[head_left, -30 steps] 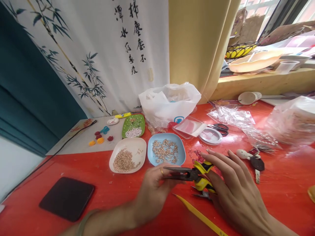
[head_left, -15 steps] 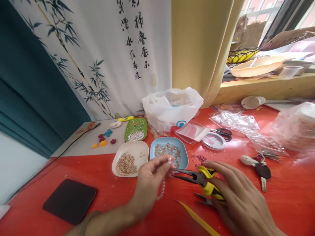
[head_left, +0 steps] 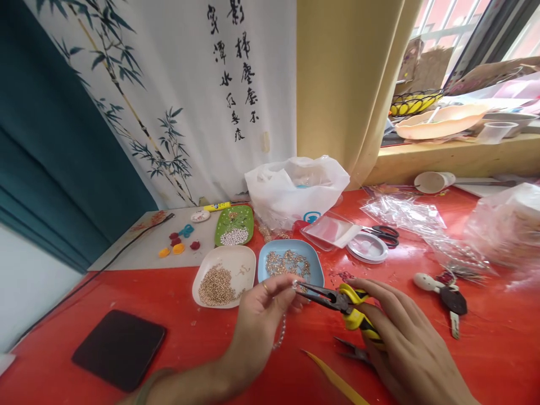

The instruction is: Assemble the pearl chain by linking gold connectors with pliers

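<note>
My left hand (head_left: pixel 264 318) pinches one end of a strand of clear beads (head_left: pixel 279 333), and the rest hangs down below the palm. A ring sits on one of its fingers. My right hand (head_left: pixel 411 332) is wrapped round a pair of needle-nose pliers (head_left: pixel 337 299) with yellow and black handles. The plier tips reach the bead end at my left fingertips, their jaws nearly closed there. Behind the fingertips lie a blue tray (head_left: pixel 319 264) of gold beads and chain and a cream tray (head_left: pixel 252 259) of small gold beads.
Yellow tweezers (head_left: pixel 333 378) and a second pair of pliers (head_left: pixel 354 351) lie near my right hand. Further back are a green tray (head_left: pixel 220 228), a white plastic bag (head_left: pixel 274 197), scissors (head_left: pixel 386 235) and a wire spool (head_left: pixel 371 253). Keys (head_left: pixel 452 301) lie right; a black flat pad (head_left: pixel 120 349) left.
The plier jaws have come closer together, and their tips have moved up to the bead end in my left fingers. The view has tilted slightly.
</note>
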{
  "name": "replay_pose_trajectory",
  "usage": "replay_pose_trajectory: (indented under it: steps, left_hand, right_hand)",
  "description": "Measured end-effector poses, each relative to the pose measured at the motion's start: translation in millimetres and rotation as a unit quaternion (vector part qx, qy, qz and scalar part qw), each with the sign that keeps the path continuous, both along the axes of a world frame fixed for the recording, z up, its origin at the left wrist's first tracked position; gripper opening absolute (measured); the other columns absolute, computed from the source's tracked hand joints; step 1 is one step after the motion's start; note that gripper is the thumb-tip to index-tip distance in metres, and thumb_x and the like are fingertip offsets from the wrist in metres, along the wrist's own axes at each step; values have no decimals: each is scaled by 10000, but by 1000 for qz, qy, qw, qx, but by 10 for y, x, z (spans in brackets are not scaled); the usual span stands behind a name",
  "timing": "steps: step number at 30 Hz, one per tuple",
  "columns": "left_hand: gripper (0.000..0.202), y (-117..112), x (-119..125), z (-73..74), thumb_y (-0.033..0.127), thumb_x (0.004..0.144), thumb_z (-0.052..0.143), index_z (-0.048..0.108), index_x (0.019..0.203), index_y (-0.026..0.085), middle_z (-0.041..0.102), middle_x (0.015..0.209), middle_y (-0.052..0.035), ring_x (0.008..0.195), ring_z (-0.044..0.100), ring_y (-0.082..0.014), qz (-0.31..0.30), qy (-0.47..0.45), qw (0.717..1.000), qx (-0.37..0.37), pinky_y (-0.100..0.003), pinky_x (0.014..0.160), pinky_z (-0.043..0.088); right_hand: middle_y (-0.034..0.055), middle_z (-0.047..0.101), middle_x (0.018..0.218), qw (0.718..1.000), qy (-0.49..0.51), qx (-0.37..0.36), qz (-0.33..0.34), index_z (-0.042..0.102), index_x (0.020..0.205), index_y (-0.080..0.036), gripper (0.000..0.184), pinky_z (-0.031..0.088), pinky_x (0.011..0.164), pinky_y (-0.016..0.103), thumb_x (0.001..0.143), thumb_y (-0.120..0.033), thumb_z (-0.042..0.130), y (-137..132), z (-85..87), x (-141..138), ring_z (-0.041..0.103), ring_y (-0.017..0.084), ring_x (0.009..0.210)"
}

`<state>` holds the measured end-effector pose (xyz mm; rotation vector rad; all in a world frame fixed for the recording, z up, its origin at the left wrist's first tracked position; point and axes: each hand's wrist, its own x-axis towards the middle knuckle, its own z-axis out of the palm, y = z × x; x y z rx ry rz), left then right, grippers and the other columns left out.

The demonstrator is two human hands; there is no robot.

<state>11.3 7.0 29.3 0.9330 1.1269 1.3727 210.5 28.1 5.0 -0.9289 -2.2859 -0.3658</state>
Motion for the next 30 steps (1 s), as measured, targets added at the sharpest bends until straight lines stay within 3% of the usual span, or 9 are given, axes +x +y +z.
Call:
replay_pose_trajectory:
  steps: [5, 10, 14, 23, 30]
  left_hand:
    - [171, -31, 9, 13, 276, 751, 599, 677, 844, 156, 687, 747, -33, 697, 615, -155, -33, 56, 998, 13, -261, 696, 489]
    - [149, -61, -2, 17, 235, 803, 545, 683, 813, 181, 682, 828, -39, 787, 606, -172, -41, 180, 978, 95, -263, 744, 469]
    - [168, -78, -8, 10, 223, 824, 522, 683, 863, 194, 676, 842, -42, 806, 602, -170, -58, 228, 961, 145, -250, 740, 462]
    - [161, -123, 16, -31, 185, 819, 524, 674, 876, 196, 676, 821, -46, 773, 610, -169, -95, 230, 953, 175, -272, 723, 469]
    - [175, -123, 16, 19, 267, 814, 526, 676, 827, 178, 636, 722, -60, 657, 574, -169, -129, 230, 953, 152, -266, 603, 462]
  right_hand:
    - [159, 533, 1092, 1000, -10, -1, -2, 534, 947, -137, 265, 450, 742, 426, 734, -55, 400, -9, 16, -45, 486, 294, 1011]
    - [168, 522, 1105, 999, -10, 36, -12, 536, 896, -123, 205, 406, 820, 469, 766, -46, 398, -38, 62, -63, 463, 306, 1037]
    - [159, 514, 1134, 998, 1, 65, -4, 536, 862, -136, 157, 364, 891, 484, 796, -54, 419, -47, 63, -64, 453, 296, 1079]
    - [133, 524, 1126, 997, 11, 73, 15, 533, 888, -153, 208, 378, 878, 491, 804, -16, 400, -102, 58, -104, 453, 286, 1091]
    - [133, 498, 1123, 998, 2, 66, 18, 529, 855, -155, 156, 409, 837, 473, 809, -46, 427, -90, 39, -80, 461, 285, 1048]
